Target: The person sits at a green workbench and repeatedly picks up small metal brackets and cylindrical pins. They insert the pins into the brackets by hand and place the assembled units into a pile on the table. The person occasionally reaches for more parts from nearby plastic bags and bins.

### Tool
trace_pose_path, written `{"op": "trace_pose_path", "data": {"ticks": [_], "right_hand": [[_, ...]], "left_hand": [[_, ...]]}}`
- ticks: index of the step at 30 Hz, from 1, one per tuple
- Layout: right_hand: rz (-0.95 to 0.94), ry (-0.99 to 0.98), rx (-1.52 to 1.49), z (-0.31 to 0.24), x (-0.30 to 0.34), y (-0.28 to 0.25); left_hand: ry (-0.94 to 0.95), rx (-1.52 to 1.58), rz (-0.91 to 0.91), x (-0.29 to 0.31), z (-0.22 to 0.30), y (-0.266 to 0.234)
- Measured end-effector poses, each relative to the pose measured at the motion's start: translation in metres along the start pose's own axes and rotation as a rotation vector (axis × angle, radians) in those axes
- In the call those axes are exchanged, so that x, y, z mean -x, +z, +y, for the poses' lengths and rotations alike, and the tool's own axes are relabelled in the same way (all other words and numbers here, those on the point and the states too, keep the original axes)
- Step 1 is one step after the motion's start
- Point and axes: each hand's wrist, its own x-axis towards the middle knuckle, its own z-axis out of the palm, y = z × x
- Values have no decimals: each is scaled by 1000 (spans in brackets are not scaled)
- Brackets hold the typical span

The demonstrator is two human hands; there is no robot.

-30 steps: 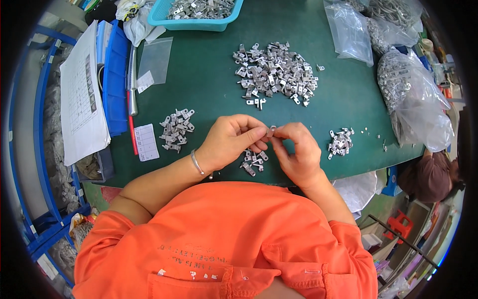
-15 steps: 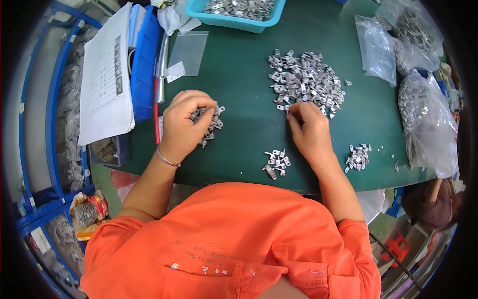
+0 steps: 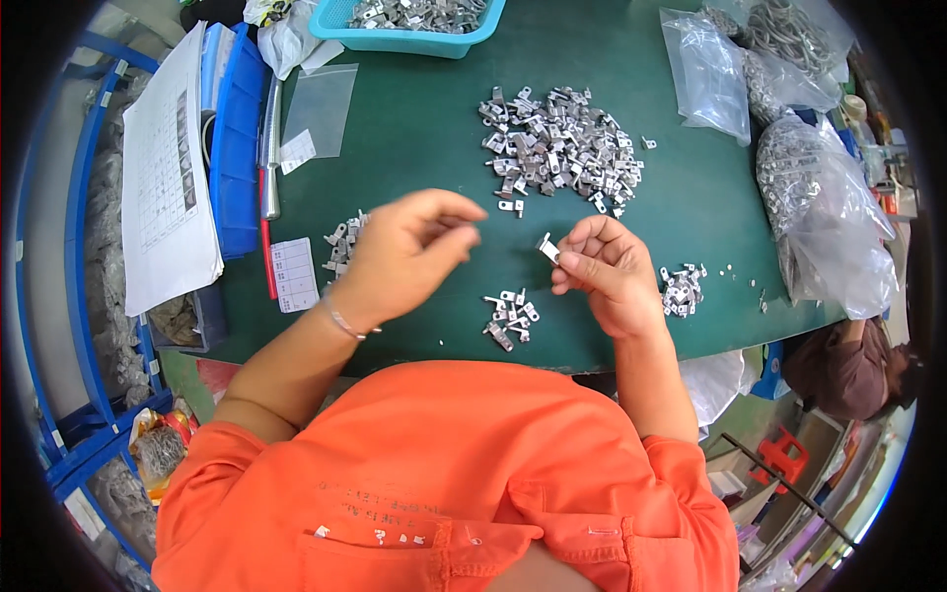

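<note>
Between the thumb and fingers of my right hand (image 3: 614, 276) is a small silvery metal bracket (image 3: 548, 249), one end sticking out toward the left. My left hand (image 3: 414, 252) hovers over the table to its left, slightly blurred, with thumb and forefinger apart and nothing visible between them. Partly behind that hand lies a small heap of brackets (image 3: 343, 242). A large loose pile of the same brackets (image 3: 567, 148) is spread beyond my right hand. Two smaller groups lie nearer: one cluster (image 3: 511, 318) between my hands, another cluster (image 3: 683, 290) right of my right wrist.
A turquoise basket (image 3: 404, 40) of metal parts stands at the far edge of the green table (image 3: 414, 128). Clear plastic bags of parts (image 3: 789, 187) line the right side. At left are a blue bin (image 3: 237, 158), printed sheets (image 3: 173, 187) and a label card (image 3: 294, 276).
My left hand has left the small left heap and moved right. My right hand has drawn back from the large pile, turned, and now shows a bracket in its fingers. The view has shifted slightly.
</note>
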Motion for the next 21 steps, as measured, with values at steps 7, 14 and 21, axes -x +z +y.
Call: {"op": "trace_pose_path", "data": {"ticks": [7, 14, 21], "right_hand": [[-14, -584, 738, 7, 15, 14], [145, -674, 1113, 11, -23, 20], [111, -650, 1068, 18, -42, 22]], "left_hand": [[-257, 273, -270, -10, -4, 34], [604, -467, -156, 8, -34, 24], [599, -462, -229, 15, -39, 23]]}}
